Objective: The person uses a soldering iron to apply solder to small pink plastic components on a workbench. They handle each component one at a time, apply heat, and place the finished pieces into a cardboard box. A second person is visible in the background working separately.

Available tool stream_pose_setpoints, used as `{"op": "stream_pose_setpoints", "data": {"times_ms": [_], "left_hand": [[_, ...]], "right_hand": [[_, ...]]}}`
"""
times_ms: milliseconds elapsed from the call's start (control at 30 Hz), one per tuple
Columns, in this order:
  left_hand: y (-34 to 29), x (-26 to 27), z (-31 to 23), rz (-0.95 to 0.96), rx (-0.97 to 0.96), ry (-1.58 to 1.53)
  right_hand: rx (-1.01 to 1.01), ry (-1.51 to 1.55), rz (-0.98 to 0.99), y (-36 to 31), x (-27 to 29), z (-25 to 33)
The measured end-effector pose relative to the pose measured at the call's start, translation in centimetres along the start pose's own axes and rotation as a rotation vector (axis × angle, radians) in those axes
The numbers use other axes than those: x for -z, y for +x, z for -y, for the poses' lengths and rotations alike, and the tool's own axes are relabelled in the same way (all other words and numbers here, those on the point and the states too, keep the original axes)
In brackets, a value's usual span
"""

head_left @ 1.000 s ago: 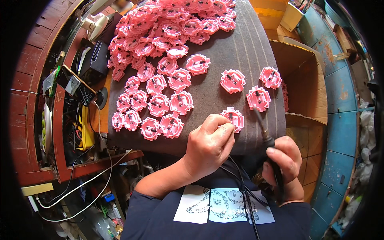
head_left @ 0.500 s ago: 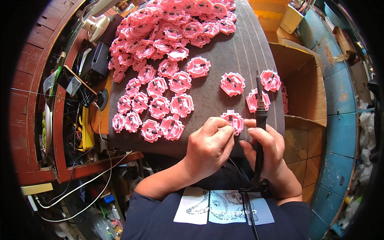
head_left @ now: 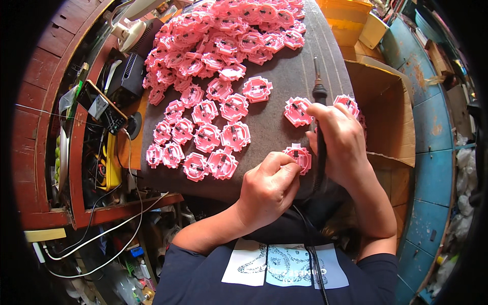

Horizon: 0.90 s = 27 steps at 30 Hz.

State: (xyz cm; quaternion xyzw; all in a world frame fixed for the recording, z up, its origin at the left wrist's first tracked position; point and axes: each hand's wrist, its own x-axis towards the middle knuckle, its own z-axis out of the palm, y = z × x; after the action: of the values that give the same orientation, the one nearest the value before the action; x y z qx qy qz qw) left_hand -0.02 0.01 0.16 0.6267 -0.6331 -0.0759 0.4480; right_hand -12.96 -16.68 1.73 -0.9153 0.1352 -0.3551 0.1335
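My left hand [head_left: 269,185] is closed, thumb and forefinger pinched at the lower left edge of a pink plastic housing [head_left: 300,155] with small dark parts inside. The fingertips hide whatever else they may hold. A black soldering iron [head_left: 319,92] is gripped in my right hand [head_left: 339,140], its metal tip pointing away from me, past the housing and clear of it. The iron's cord hangs down across my lap. Just beyond my right fingers lies another pink housing [head_left: 297,111], and a further one [head_left: 347,103] sits by the cloth's right side, partly covered by my hand.
A large heap of pink housings [head_left: 213,40] covers the far left of the grey cloth [head_left: 274,127], with several spread out nearer me. An open cardboard box [head_left: 386,112] stands at the right. To the left are a phone [head_left: 104,109] and loose white cables [head_left: 101,262].
My right hand has moved away from me with the soldering iron, whose tip is farther up the cloth. My left hand stays pinched at the same housing.
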Motion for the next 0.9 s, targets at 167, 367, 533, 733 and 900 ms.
{"op": "stream_pose_setpoints", "data": {"times_ms": [167, 367, 533, 733, 900], "left_hand": [[0.0, 0.0, 0.0, -0.002, -0.002, 0.0], [0.0, 0.0, -0.1, -0.004, 0.001, 0.011], [-0.1, -0.2, 0.4, -0.014, -0.037, 0.019], [0.1, -0.1, 0.1, -0.018, -0.014, 0.004], [1.2, -0.5, 0.8, -0.04, -0.013, 0.031]], "right_hand": [[-0.016, -0.063, 0.01, 0.4, -1.5, -0.6], [-0.001, -0.013, -0.028, 0.5, -1.5, -0.7], [-0.011, 0.083, -0.096, 1.0, -0.7, -0.2], [-0.18, 0.222, -0.192, 0.3, 0.4, -0.4], [-0.286, 0.326, -0.34, -2.0, 2.1, 0.8]]}}
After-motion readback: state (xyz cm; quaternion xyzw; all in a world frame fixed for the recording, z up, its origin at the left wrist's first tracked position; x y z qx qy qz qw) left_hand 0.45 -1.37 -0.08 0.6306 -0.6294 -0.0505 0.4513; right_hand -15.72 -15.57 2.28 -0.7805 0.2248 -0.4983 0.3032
